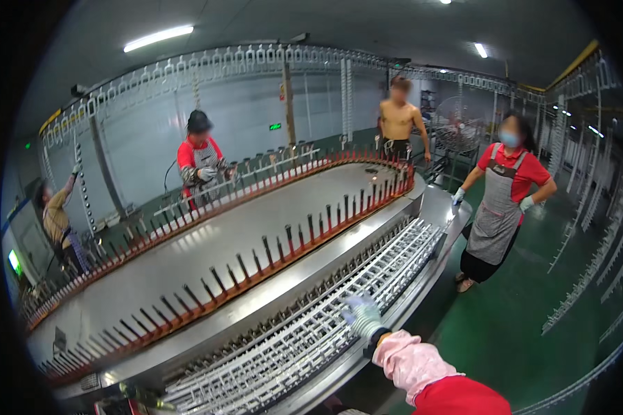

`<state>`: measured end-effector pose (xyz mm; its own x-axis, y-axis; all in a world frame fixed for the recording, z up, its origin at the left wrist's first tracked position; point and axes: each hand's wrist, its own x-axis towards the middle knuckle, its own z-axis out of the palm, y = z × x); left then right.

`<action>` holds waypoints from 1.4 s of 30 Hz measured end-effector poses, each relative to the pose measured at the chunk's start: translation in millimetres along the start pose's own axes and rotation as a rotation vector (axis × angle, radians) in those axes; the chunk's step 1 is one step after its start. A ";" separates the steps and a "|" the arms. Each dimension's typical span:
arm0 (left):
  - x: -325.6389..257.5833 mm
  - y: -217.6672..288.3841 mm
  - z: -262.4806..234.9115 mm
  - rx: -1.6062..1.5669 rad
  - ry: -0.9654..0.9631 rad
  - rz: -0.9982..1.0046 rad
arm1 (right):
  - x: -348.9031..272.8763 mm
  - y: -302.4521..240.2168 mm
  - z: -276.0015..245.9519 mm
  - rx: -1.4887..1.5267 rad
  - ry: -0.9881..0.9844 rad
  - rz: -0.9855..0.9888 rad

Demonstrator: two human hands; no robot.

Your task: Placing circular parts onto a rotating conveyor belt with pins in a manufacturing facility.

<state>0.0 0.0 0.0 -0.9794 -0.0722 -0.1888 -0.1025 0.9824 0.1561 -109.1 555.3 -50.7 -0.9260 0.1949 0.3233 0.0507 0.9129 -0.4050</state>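
Note:
My right hand [364,318], in a pale striped glove, reaches in from the lower right over a stack of long white hanging racks [304,335]. Its fingers look stretched out and slightly blurred, with nothing visible held in them. Whether the fingertips touch the racks I cannot tell. A pink sleeve cover [414,361] and a red sleeve clothe the arm. The racks lie lengthwise along the near side of a long metal table, beside a row of small dark metallic parts [256,333]. My left hand is out of view.
An oval conveyor with upright dark spindles [266,250] rings the steel tabletop [187,273]. A co-worker in a grey apron [495,207] stands at the table's right end; other people stand beyond it. Racks hang from an overhead line [242,62] and at right [602,235].

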 end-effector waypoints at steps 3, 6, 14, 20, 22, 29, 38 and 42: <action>8.6 0.0 13.1 -0.058 0.000 -0.021 | -11.7 -14.4 -16.3 -0.247 -0.154 -0.062; 15.5 -0.8 22.3 -0.073 -0.032 -0.076 | -3.1 -4.8 -12.2 -0.201 -0.196 -0.097; 41.4 -22.0 30.7 0.027 0.031 -0.172 | 15.7 -7.6 -5.9 -0.162 -0.407 -0.060; -1.1 12.8 -0.1 0.030 0.141 -0.145 | 35.2 -1.8 -41.5 0.001 -0.650 0.015; -15.8 29.0 -14.8 0.081 0.165 -0.165 | 49.7 1.4 -38.8 0.012 -0.469 -0.039; -18.2 -28.2 65.3 -0.232 0.324 -0.370 | 122.2 18.0 -46.0 0.217 -0.171 -0.006; -45.0 -26.8 41.7 -0.125 0.139 -0.329 | 211.2 44.3 -25.3 0.467 0.199 0.195; -47.2 -19.2 40.8 -0.120 0.132 -0.357 | 259.6 78.2 -18.5 0.445 0.378 0.256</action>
<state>55.3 -8.4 -33.7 -0.8918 -0.4343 -0.1270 -0.4522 0.8653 0.2164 -338.7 684.0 17.4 -0.7054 0.5740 0.4159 0.0172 0.6004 -0.7995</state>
